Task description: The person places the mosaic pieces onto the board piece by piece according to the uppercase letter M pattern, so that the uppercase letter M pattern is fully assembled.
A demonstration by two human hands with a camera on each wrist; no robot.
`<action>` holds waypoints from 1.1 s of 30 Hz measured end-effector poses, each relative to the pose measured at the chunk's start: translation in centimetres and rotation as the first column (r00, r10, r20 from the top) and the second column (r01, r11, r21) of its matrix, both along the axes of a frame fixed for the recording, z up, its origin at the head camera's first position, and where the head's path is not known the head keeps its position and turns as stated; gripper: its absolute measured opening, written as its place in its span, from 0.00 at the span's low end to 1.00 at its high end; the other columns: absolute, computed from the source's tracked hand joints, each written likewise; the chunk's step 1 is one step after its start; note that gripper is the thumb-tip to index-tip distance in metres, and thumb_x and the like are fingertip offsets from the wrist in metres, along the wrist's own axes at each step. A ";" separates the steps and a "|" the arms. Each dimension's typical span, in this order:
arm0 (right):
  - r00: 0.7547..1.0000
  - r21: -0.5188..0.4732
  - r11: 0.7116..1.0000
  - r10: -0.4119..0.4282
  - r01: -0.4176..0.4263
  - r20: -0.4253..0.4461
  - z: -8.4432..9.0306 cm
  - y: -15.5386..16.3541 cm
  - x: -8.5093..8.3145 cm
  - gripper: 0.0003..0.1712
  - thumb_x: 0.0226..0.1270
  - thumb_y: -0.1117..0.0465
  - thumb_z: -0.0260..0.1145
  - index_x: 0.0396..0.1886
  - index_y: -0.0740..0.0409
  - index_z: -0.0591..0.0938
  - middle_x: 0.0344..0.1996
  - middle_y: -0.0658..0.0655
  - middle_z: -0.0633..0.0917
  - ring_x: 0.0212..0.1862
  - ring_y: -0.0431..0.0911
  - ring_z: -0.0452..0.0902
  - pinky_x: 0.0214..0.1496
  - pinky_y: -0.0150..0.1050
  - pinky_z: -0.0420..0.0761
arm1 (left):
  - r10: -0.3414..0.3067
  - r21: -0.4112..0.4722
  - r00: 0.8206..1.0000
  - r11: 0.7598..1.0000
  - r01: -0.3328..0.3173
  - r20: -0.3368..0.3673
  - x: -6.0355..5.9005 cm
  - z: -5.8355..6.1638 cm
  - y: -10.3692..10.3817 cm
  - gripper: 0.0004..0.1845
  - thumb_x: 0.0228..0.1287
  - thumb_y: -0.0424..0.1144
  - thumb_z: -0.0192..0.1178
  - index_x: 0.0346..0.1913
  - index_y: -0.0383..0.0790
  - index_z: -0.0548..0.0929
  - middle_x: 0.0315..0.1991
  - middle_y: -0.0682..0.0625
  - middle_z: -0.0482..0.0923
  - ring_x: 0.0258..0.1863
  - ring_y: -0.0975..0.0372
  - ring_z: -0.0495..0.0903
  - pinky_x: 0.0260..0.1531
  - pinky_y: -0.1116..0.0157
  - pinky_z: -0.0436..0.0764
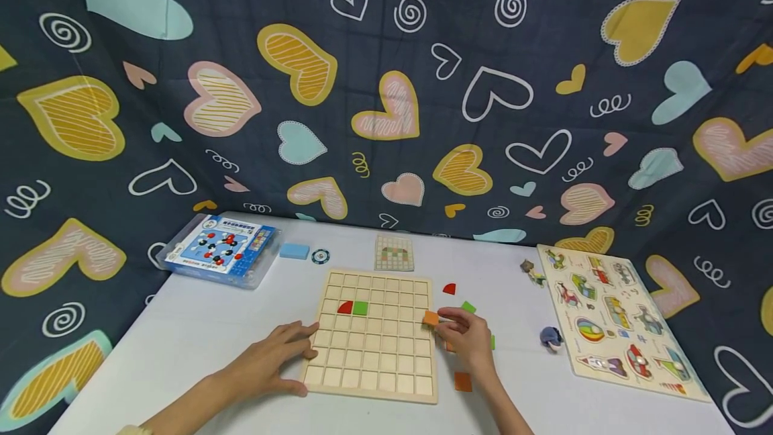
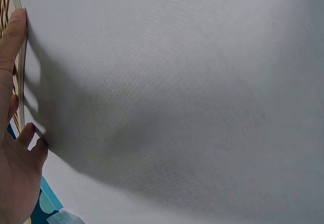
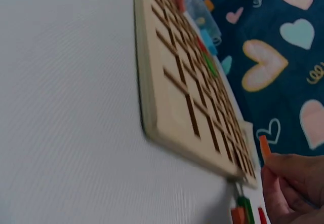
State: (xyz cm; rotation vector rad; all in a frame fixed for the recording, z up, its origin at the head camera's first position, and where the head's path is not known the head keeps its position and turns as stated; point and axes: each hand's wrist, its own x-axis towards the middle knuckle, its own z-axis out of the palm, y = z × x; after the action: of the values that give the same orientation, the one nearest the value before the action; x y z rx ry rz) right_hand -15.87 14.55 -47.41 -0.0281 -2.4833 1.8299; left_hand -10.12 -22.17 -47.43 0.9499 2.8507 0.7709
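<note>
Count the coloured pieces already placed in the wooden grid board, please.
2: a red piece and a green piece, side by side in the grid board, third row.

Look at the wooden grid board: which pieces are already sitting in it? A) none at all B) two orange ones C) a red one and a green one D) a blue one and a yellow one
C: the wooden grid board holds a red quarter-circle piece with a green square piece right beside it, in its third row.

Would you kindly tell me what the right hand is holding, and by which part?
The right hand pinches a small orange square tile by its edge, at the fingertips.
</note>
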 end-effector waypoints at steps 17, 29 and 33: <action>0.966 0.031 0.978 0.208 -0.206 -0.155 -1.0 -6.0 -2.5 0.12 0.53 0.76 0.70 0.39 0.70 0.84 0.35 0.66 0.86 0.34 0.52 0.85 0.36 0.32 0.83 | 0.006 -0.005 1.000 1.000 -0.005 0.023 -0.1 -0.1 0.1 0.25 0.49 0.66 0.61 0.45 0.55 0.79 0.67 0.43 0.67 0.63 0.38 0.64 0.47 0.39 0.76; 0.958 0.031 0.966 0.257 -0.255 -0.126 -1.1 -6.8 -3.1 0.13 0.52 0.76 0.70 0.40 0.71 0.84 0.36 0.65 0.86 0.35 0.49 0.85 0.37 0.31 0.83 | 0.015 -0.015 1.000 1.000 -0.015 0.023 -0.1 -0.1 0.0 0.25 0.48 0.66 0.62 0.44 0.55 0.79 0.67 0.43 0.67 0.63 0.37 0.64 0.47 0.40 0.76; 0.953 0.021 0.962 0.273 -0.273 -0.130 -1.1 -6.9 -3.1 0.13 0.53 0.76 0.69 0.41 0.71 0.83 0.36 0.67 0.86 0.36 0.51 0.85 0.38 0.32 0.83 | 0.012 -0.019 1.000 1.000 -0.012 0.009 -0.2 -0.2 0.0 0.25 0.48 0.66 0.62 0.45 0.55 0.80 0.67 0.43 0.67 0.63 0.38 0.64 0.46 0.40 0.77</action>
State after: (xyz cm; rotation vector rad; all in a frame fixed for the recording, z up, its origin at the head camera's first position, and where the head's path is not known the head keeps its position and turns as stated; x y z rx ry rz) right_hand -19.00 7.67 -48.56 0.4446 -2.4996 1.8525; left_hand -10.29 -22.13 -47.61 0.9249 2.8535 0.7454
